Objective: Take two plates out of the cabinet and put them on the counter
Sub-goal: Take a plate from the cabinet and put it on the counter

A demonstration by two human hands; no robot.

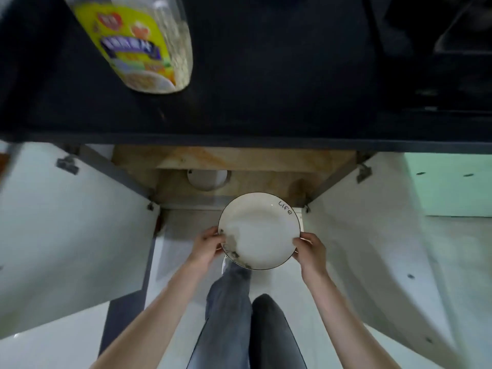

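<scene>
Plate (259,230) was held before the open cabinet (266,161), below the surface (266,75). Left hand (206,245) and right hand (310,251) pinched opposite rims. Glazed ceramic: judged stiff, slick, breakable; a two-sided rim hold suited it. Second plate (207,179) sat inside.

Head view, steeply downward, close

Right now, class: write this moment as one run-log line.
plate: held before open cabinet | left grip: holds rim | right grip: holds rim | counter: bears bottle
</scene>
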